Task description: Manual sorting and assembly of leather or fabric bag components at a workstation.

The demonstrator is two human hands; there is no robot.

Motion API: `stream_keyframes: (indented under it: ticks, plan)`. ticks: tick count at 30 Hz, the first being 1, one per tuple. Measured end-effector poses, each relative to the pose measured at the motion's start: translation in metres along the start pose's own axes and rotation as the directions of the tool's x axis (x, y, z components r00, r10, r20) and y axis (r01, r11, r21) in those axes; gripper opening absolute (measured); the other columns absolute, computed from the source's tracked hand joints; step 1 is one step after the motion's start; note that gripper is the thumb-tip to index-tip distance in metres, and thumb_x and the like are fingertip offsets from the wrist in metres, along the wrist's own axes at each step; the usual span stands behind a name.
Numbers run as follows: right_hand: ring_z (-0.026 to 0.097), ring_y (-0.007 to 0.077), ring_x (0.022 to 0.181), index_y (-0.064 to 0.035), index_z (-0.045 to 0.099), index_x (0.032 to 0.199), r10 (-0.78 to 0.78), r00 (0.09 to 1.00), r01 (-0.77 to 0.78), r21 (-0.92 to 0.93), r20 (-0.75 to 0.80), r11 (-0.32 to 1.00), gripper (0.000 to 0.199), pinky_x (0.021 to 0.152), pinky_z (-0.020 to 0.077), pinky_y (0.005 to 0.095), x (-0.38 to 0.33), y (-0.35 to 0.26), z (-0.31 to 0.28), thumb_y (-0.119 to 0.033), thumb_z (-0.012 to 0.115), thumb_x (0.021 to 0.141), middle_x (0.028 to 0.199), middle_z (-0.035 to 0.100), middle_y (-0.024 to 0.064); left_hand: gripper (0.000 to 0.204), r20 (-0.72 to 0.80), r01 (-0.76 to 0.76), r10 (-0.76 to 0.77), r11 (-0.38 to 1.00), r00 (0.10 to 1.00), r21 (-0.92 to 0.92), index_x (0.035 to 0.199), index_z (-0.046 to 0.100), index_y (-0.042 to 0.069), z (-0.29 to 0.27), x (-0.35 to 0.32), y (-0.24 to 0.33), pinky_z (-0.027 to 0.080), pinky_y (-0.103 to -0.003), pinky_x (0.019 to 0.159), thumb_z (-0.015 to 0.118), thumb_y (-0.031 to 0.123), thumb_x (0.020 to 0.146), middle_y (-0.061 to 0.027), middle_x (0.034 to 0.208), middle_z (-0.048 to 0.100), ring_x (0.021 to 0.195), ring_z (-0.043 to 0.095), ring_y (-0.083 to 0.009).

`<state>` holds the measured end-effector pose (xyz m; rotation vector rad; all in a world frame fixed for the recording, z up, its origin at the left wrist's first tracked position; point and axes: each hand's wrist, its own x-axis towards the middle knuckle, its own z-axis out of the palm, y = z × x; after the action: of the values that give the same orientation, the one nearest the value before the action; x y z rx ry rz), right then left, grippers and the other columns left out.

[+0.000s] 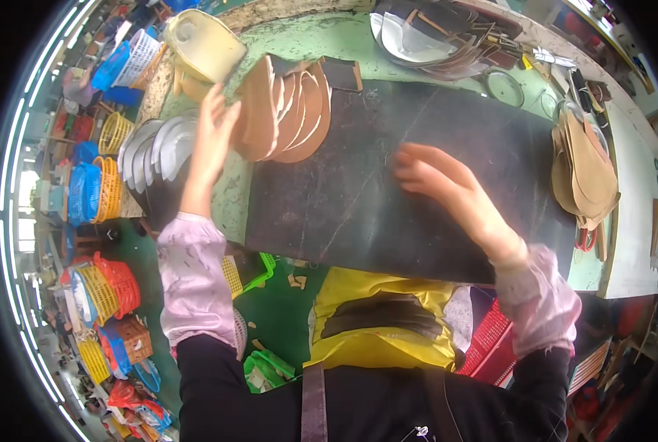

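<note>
Yellow apron point(377, 317) nearest; our left hand point(215, 136) touches fanned tan leather pieces point(288, 110) (light, floppy; grip edges), right hand point(436, 180) open on mat point(417, 184).

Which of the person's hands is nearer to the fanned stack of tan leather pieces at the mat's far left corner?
Left. The left hand is right against the tan leather pieces; the right hand rests apart on the black mat.
</note>
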<state>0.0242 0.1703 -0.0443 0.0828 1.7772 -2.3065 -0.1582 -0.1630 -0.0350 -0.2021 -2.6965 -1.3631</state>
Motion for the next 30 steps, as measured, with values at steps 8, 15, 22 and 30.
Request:
stream_keyframes:
  ticks: [8, 15, 22, 30]
  plan:
    - [0.056, 0.0224, 0.127, -0.0042, 0.045, 0.15, -0.023, 0.954, -0.06, 0.267, 0.298, 0.962, 0.052, 0.106, 0.0466, 0.0394, 0.159, 0.006, 0.057, -0.029, 0.052, 0.105, 0.144, 0.055, 0.0108, 0.059, 0.25, 0.117, 0.039, 0.809, 0.967, -0.575, 0.153, 0.04, 0.006, 0.036, 0.003, -0.048, 0.034, -0.033, 0.116, 0.035, 0.044, 0.109, -0.006, 0.153, 0.047, 0.138, 0.046, -0.0186]
    - [0.052, 0.0465, 0.129, 0.0203, 0.016, 0.145, -0.108, 0.994, 0.101, -0.328, -0.004, 0.939, 0.136, 0.108, 0.0439, 0.044, 0.187, -0.006, 0.115, -0.063, 0.087, 0.063, 0.136, 0.045, 0.0445, 0.06, -0.007, 0.059, -0.073, 0.862, 0.997, -0.503, 0.156, 0.029, 0.0, 0.053, -0.015, -0.07, 0.028, -0.038, 0.12, 0.035, 0.038, 0.11, -0.0144, 0.158, 0.037, 0.145, 0.038, -0.0266]
    - [0.064, 0.0311, 0.114, 0.0042, 0.042, 0.134, -0.59, 0.807, 0.545, -0.344, -0.033, 0.765, 0.083, 0.094, 0.0525, 0.0396, 0.111, -0.03, 0.029, -0.029, 0.086, 0.071, 0.123, 0.062, 0.0245, 0.063, -0.063, -0.317, 0.311, 0.922, 0.948, -0.223, 0.158, 0.026, -0.001, 0.091, -0.058, 0.037, 0.016, -0.041, 0.124, 0.034, 0.039, 0.109, -0.0177, 0.166, 0.024, 0.153, 0.021, -0.0277]
    - [0.065, 0.0199, 0.108, -0.0011, 0.059, 0.127, -0.575, 0.718, 0.496, -0.29, -0.392, 0.818, 0.035, 0.098, 0.0501, 0.0347, -0.058, -0.143, -0.159, -0.021, 0.062, 0.099, 0.119, 0.065, 0.0101, 0.06, 0.082, -0.627, 0.796, 0.531, 0.6, -0.569, 0.151, 0.043, 0.004, 0.167, -0.005, 0.219, 0.024, -0.039, 0.122, 0.059, 0.031, 0.099, -0.0132, 0.157, 0.042, 0.149, 0.034, -0.0264]
